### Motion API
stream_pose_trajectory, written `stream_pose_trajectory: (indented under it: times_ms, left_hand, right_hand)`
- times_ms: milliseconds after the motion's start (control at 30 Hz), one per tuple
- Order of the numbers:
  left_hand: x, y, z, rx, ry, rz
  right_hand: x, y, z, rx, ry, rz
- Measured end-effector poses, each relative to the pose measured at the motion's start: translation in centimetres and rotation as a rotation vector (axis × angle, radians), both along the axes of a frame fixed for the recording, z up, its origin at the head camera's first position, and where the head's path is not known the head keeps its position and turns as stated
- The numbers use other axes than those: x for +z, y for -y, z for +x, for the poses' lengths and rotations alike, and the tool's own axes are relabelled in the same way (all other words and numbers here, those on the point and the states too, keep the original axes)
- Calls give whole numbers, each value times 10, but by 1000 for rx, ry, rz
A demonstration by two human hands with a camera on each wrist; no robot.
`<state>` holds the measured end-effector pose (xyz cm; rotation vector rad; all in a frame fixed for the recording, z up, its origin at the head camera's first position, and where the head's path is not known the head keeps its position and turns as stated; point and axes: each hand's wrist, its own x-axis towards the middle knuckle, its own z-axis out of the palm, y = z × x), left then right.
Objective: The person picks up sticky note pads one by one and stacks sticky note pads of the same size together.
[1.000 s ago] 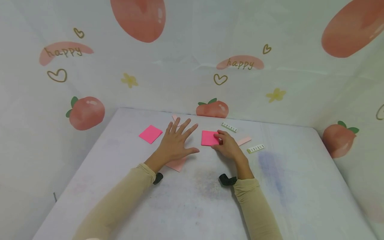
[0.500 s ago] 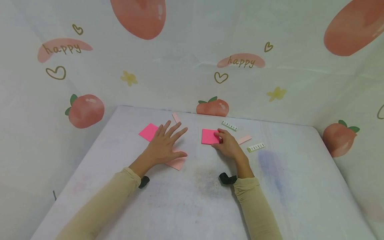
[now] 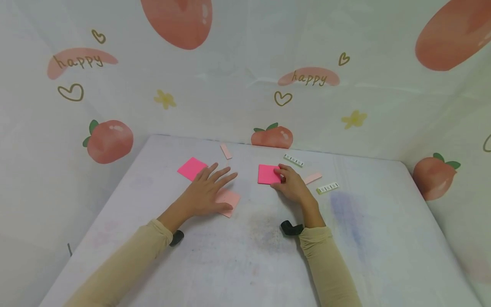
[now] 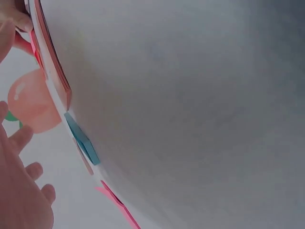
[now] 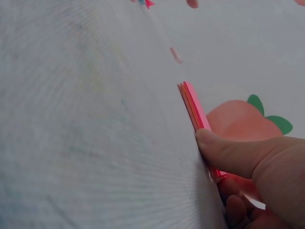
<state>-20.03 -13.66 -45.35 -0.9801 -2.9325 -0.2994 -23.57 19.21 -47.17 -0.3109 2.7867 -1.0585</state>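
Note:
My right hand (image 3: 293,184) grips the right edge of a stack of square sticky notes (image 3: 267,174), bright pink on top. In the right wrist view, pink and orange layers show along the side of this stack (image 5: 193,107), and the thumb presses its near edge. Fingers spread, my left hand (image 3: 201,194) hovers over a light pink sticky note pad (image 3: 229,200), covering part of it. Beyond the left hand lies another bright pink sticky note (image 3: 192,168), turned diagonally. The left wrist view shows a teal pad (image 4: 82,139), which the left hand hides from the head view.
A narrow pale pink strip (image 3: 226,151) lies near the table's back edge. Right of the right hand are another pale pink strip (image 3: 312,178) and two white patterned strips, one behind (image 3: 293,160) and one nearer (image 3: 327,188). A printed cloth wall (image 3: 230,85) rises behind the table.
My left hand has moved left and toward me, uncovering the pale strip at the back and more of the light pink pad. The right hand keeps its grip on the stack in place.

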Motion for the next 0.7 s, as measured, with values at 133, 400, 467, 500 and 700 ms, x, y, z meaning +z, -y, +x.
stream_pose_trajectory:
  times_ms: [133, 400, 467, 500, 700]
  left_hand:
    - [1, 3, 2, -21, 25, 4]
    - [6, 8, 5, -34, 106, 4]
    - [8, 8, 5, -32, 131, 6]
    - [9, 9, 6, -31, 139, 4]
    - [10, 9, 4, -32, 173, -24]
  right_hand:
    - [0, 0, 0, -3, 3, 0]
    - [-1, -1, 0, 1, 9, -10]
    - [-1, -1, 0, 1, 10, -14]
    - [0, -1, 0, 1, 9, -13]
    - [-1, -1, 0, 2, 9, -14]
